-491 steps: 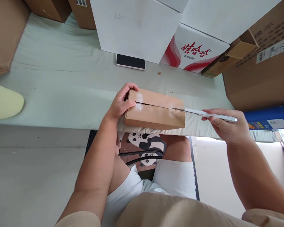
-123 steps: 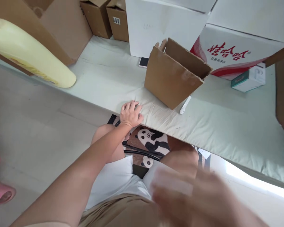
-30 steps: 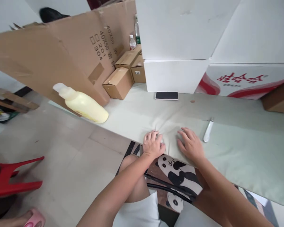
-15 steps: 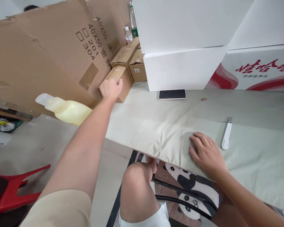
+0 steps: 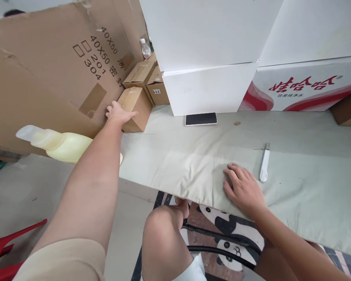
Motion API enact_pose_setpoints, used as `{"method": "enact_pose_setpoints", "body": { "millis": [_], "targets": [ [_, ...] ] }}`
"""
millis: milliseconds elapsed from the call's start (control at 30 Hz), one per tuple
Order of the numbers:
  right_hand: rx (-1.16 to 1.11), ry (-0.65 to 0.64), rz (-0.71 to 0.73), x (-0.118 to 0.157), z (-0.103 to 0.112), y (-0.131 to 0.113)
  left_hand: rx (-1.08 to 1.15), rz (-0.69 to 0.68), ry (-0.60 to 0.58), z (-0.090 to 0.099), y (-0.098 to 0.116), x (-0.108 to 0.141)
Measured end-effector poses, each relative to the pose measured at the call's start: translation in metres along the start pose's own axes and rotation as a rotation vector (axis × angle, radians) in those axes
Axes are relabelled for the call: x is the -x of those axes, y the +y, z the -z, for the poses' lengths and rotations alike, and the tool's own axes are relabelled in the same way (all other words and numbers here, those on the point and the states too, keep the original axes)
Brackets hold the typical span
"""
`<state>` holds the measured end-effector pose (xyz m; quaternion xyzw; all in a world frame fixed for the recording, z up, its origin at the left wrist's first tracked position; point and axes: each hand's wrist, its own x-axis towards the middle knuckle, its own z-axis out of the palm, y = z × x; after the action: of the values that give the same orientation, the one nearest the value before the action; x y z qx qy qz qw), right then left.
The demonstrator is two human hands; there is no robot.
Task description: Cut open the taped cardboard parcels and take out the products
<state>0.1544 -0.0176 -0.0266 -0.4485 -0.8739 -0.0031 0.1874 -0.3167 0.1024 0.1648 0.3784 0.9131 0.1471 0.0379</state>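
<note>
My left hand [image 5: 118, 114] reaches out to the near small cardboard box [image 5: 139, 109], its fingers spread and its thumb lying across the box's near top edge. I cannot tell whether the fingertips press on the box. Palm down on the pale green tablecloth [image 5: 169, 156] rests my right hand [image 5: 242, 189], holding nothing. A white utility knife [image 5: 265, 164] lies just beyond it to the right. Beside my left forearm is a bottle of pale yellow liquid [image 5: 66, 146], partly hidden by the arm.
A large cardboard sheet [image 5: 46, 70] stands along the left. White cartons [image 5: 204, 91] are stacked at the back, with a phone [image 5: 201, 119] before them. More small boxes [image 5: 140, 74] and a clear bottle [image 5: 145, 48] sit in the corner. A red chair [image 5: 14, 242] is at lower left.
My left hand has gone from a closed fist above the small box to spread fingers at its near left side. The view has shifted rightward. My right hand stays on the cloth.
</note>
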Motion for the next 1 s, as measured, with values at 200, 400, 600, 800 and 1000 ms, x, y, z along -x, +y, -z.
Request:
{"method": "enact_pose_setpoints", "body": {
  "millis": [200,400,600,800,1000],
  "targets": [
    [-0.031,0.02,-0.012,0.0,-0.001,0.0,-0.007,0.053,0.028,-0.006,0.005,0.009],
    [-0.071,0.023,-0.035,-0.002,-0.001,0.0,-0.014,-0.022,0.009,-0.003,-0.004,0.075],
    [-0.15,0.071,-0.064,-0.003,-0.001,0.003,0.0,-0.317,-0.02,-0.007,-0.034,0.19],
    [-0.17,0.283,-0.295,-0.017,0.016,0.029,0.299,-0.763,-0.348,-0.028,-0.002,0.239],
    [-0.157,0.107,-0.846,-0.015,0.043,0.07,0.658,-0.897,-0.326,-0.09,0.039,0.243]
  ]
}}
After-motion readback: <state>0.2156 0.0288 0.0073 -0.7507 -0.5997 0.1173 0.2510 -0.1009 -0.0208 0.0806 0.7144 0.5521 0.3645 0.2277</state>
